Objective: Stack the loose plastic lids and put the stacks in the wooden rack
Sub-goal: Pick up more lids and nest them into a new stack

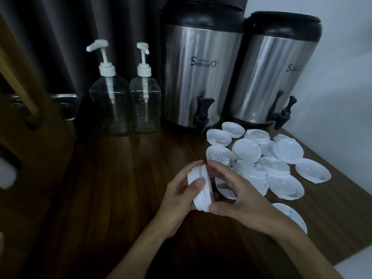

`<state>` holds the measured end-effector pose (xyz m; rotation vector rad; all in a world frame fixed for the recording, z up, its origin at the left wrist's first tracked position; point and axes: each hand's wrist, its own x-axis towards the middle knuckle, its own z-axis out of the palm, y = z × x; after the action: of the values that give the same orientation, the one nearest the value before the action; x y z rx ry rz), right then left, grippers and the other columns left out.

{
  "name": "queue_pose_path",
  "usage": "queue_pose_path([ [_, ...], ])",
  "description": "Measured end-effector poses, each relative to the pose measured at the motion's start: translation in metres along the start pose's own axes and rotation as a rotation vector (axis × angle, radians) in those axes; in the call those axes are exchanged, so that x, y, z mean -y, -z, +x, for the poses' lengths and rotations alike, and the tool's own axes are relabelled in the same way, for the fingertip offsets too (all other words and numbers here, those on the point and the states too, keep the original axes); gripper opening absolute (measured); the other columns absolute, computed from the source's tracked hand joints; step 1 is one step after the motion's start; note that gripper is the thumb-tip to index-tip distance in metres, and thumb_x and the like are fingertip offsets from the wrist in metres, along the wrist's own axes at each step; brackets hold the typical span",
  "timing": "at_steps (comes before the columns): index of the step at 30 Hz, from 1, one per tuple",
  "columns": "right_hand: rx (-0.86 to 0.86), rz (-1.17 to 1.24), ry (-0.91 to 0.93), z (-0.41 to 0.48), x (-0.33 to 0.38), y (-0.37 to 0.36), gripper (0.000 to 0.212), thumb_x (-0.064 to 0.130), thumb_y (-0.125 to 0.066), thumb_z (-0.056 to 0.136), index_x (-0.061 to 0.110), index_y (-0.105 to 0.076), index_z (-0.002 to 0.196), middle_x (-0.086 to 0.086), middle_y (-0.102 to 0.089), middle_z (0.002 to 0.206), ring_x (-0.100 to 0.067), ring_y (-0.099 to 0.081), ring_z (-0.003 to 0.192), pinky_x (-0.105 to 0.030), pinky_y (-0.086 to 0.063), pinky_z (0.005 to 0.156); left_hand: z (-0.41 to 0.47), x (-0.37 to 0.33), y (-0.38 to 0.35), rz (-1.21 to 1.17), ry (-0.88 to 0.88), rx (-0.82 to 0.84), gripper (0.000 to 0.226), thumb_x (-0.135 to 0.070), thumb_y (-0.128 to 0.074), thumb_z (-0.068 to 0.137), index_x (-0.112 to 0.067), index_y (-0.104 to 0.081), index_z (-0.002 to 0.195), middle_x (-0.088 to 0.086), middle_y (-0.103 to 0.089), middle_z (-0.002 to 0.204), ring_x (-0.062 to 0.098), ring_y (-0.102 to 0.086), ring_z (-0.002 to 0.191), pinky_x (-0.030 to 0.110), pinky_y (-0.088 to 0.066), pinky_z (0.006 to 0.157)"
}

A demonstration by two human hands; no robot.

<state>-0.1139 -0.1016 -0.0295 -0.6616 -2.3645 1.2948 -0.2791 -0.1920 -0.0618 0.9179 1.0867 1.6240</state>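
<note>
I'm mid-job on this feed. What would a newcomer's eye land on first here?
First, the small stack of lids, gripped on edge between the left hand and right hand, low in the centre. Next, the loose lids, strewn white over the dark wooden table just right of the hands. Behind them stand two steel dispensers with black taps.

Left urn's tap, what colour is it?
The tap is black, best seen in the head view.
</note>
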Motion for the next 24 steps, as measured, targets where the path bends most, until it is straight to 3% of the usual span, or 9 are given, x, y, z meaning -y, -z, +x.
queue_pose_path([
  [5,0.088,-0.064,0.065,-0.0018,0.0015,0.0061,0.085,0.039,-0.082,0.081,0.045,-0.035,0.151,0.024,-0.035,0.156,0.001,-0.030,0.146,-0.014,-0.033,0.111,-0.0009,0.0016,-0.0006,0.007,0.000,0.027,0.050,-0.049,-0.070,0.079,-0.047,-0.064,0.128,-0.007,-0.069,0.125,0.022,-0.067,0.117,0.040,-0.061,0.078],
  [8,0.079,-0.071,0.092,-0.0006,0.0022,0.0040,0.083,0.038,-0.083,0.080,0.048,-0.037,0.148,0.026,-0.033,0.155,0.003,-0.028,0.146,-0.008,-0.028,0.110,-0.0004,0.0020,0.0004,-0.002,-0.003,0.028,0.051,-0.048,-0.071,0.078,-0.046,-0.063,0.128,-0.010,-0.070,0.122,0.021,-0.068,0.114,0.041,-0.062,0.078],
  [12,0.067,-0.050,0.056,-0.0006,0.0021,0.0058,0.086,0.046,-0.085,0.076,0.056,-0.035,0.145,0.028,-0.036,0.153,0.000,-0.033,0.144,-0.022,-0.036,0.112,0.0011,0.0037,0.0015,0.027,-0.010,-0.037,0.058,-0.045,-0.077,0.070,-0.040,-0.059,0.125,-0.007,-0.069,0.115,0.033,-0.068,0.112,0.059,-0.060,0.085],
  [14,0.043,-0.019,0.027,-0.0018,0.0019,0.0055,0.082,0.055,-0.081,0.076,0.057,-0.037,0.144,0.027,-0.043,0.149,-0.001,-0.040,0.140,-0.030,-0.040,0.112,0.0015,0.0053,0.0016,0.065,-0.024,-0.046,0.054,-0.045,-0.078,0.070,-0.033,-0.060,0.119,-0.001,-0.070,0.114,0.038,-0.067,0.111,0.059,-0.060,0.085],
  [17,0.012,-0.046,-0.001,-0.0020,0.0027,0.0046,0.078,0.067,-0.076,0.073,0.059,-0.040,0.141,0.029,-0.049,0.144,0.003,-0.044,0.135,-0.031,-0.040,0.112,0.0007,0.0073,0.0008,0.078,-0.027,-0.041,0.052,-0.045,-0.077,0.072,-0.024,-0.061,0.117,0.009,-0.069,0.115,0.039,-0.067,0.110,0.063,-0.059,0.084],
  [21,0.012,-0.065,-0.006,-0.0007,0.0029,0.0030,0.084,0.070,-0.076,0.069,0.051,-0.041,0.143,0.024,-0.050,0.145,-0.002,-0.045,0.137,-0.039,-0.040,0.114,0.0020,0.0076,0.0010,0.088,-0.036,-0.016,0.056,-0.044,-0.076,0.076,-0.016,-0.057,0.120,0.006,-0.070,0.112,0.033,-0.070,0.104,0.047,-0.062,0.072],
  [24,0.026,-0.073,0.011,-0.0015,0.0059,0.0004,0.081,0.068,-0.075,0.071,0.055,-0.038,0.142,0.026,-0.040,0.153,0.001,-0.041,0.139,-0.038,-0.038,0.118,0.0028,0.0082,0.0011,0.092,-0.035,-0.012,0.056,-0.048,-0.074,0.076,-0.015,-0.055,0.118,-0.002,-0.070,0.107,0.025,-0.071,0.097,0.035,-0.058,0.065],
])
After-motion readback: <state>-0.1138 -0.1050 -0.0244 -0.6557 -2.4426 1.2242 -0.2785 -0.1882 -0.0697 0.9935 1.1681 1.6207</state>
